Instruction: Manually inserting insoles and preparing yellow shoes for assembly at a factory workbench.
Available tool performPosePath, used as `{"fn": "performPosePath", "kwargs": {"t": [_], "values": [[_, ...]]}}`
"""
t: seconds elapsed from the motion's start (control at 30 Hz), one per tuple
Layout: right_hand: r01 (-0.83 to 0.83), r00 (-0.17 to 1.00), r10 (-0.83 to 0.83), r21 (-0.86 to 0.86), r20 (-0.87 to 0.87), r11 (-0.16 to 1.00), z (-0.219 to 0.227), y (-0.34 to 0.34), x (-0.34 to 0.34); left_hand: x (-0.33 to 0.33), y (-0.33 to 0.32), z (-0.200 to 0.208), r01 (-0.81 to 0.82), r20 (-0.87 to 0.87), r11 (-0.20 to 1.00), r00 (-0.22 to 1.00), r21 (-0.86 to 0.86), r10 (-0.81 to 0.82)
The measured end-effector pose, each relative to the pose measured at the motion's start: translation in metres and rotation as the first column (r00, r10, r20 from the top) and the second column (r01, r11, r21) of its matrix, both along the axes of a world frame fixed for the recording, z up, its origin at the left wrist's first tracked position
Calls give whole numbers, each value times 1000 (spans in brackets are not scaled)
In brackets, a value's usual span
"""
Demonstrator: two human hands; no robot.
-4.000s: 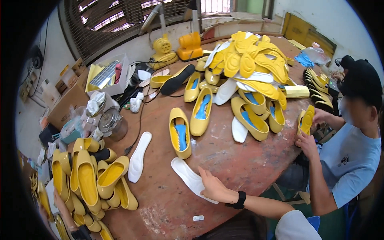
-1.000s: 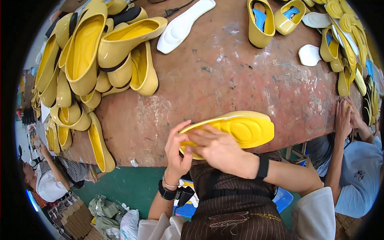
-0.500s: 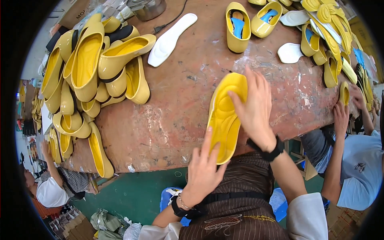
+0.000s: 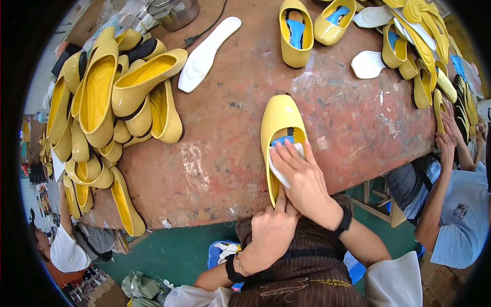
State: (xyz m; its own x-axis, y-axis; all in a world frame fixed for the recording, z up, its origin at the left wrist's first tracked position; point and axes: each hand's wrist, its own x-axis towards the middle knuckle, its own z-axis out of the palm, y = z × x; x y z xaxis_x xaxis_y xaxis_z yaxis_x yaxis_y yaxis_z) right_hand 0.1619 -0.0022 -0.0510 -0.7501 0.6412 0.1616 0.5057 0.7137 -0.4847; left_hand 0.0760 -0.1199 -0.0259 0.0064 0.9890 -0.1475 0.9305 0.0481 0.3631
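Note:
A glossy yellow slip-on shoe (image 4: 282, 113) lies near the table's front edge, toe pointing away from me. My right hand (image 4: 304, 181) is closed on an insole (image 4: 279, 171) whose white underside shows, its fingers reaching into the shoe's opening. A strip of blue lining (image 4: 282, 140) is visible just ahead of the fingertips. At the heel end, my left hand (image 4: 273, 227) grips the shoe with its index finger stretched along the back; its other fingers are curled and partly hidden. How far in the insole sits is covered by my right hand.
Yellow shoes (image 4: 97, 102) pile up at left. A white insole (image 4: 209, 53), a metal pot (image 4: 174, 13) and two shoes with blue inside (image 4: 295, 38) lie farther back. More shoes and yellow insoles (image 4: 422, 30) crowd the right, beside a co-worker's hands (image 4: 447, 134).
The insole, lying yellow side up over the shoe before, is now turned and pushed into the opening by my right hand. The shoe's toe is uncovered. My left hand moved to the heel.

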Motion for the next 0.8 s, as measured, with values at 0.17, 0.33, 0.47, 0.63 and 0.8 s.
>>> {"fn": "performPosePath", "kwargs": {"t": [0.17, 0.33, 0.47, 0.63, 0.8], "values": [[-38, 926, 130, -255, 355, 966, 24, 52, -24, -3, 4, 7, 14, 68, 998, 998, -62, -10], [-53, 986, 18, 211, 165, 976, 4, 3, -1, -3, -1, -1, 22, 63, 998, 998, -52, -18], [25, 976, -60, 165, 209, 986, -3, 37, -15, -6, 8, 12, 51, 86, 998, 995, -49, -46], [-115, 968, 80, 132, 239, 985, 4, 2, 4, -10, 1, -4, 57, 99, 997, 994, -44, -52], [-92, 959, 48, 148, 280, 985, 14, 24, -19, -8, 5, 8, 52, 93, 999, 994, -13, -50]]}}
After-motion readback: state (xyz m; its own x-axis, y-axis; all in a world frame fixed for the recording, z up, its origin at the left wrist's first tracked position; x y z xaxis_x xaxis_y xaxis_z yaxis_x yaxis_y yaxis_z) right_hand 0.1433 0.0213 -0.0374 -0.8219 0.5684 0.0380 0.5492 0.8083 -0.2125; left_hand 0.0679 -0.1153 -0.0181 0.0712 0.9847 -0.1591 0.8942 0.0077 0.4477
